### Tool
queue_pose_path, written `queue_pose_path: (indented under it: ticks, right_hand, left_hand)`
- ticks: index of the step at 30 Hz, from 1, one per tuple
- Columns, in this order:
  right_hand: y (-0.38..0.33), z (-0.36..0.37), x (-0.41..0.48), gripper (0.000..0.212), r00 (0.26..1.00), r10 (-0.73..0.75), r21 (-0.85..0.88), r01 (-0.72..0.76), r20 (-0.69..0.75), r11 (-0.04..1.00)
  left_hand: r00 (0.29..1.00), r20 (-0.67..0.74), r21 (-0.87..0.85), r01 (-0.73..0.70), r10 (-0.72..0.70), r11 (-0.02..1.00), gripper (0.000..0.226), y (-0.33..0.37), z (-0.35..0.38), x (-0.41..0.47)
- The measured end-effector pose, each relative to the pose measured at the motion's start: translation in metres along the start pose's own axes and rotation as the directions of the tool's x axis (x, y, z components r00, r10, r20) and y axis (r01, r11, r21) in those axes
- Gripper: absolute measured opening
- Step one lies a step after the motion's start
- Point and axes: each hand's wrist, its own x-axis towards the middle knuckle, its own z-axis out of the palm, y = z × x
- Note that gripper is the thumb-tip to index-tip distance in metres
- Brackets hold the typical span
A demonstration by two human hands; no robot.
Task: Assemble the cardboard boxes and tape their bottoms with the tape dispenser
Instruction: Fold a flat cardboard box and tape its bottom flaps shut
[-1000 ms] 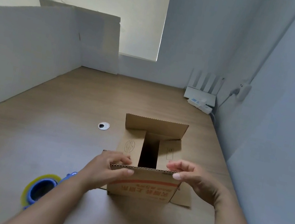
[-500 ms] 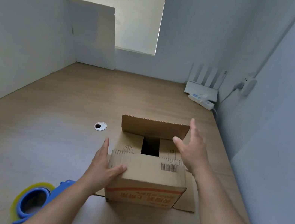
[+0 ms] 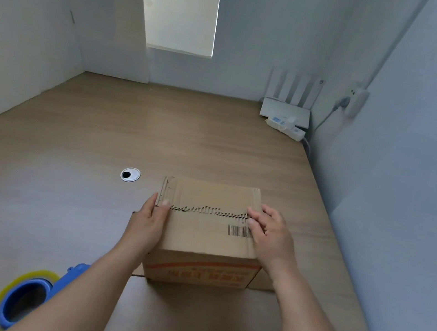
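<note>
The left forearm [image 3: 89, 297] hides much of the tape dispenser [image 3: 7, 303]; the cardboard box [image 3: 207, 239] print blurs, unreadable.

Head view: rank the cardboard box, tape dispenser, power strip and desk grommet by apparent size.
1. cardboard box
2. tape dispenser, nearest the camera and partly hidden
3. power strip, farthest away
4. desk grommet
</note>
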Motion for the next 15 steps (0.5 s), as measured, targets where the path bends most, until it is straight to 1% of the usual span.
queue_pose_path:
  ticks: [3, 9, 15]
  right_hand:
    - [0.003, 0.001, -0.005, 0.031, 0.999, 0.040, 0.071, -0.042, 0.016, 0.997]
    - [0.005, 0.000, -0.036, 0.032, 0.994, 0.105, 0.127, -0.099, -0.038, 0.987]
    - [0.007, -0.004, -0.075, 0.033, 0.993, 0.103, 0.140, -0.095, -0.057, 0.986]
  left_hand:
    - [1.000, -0.006, 0.022, -0.004, 0.004, 1.000, 0.046, 0.000, 0.002, 0.002]
    - [1.000, -0.004, 0.090, 0.003, -0.003, 0.996, 0.046, -0.012, 0.004, -0.027]
    - [1.000, -0.002, 0.115, -0.017, 0.018, 0.993, 0.043, -0.026, -0.001, -0.065]
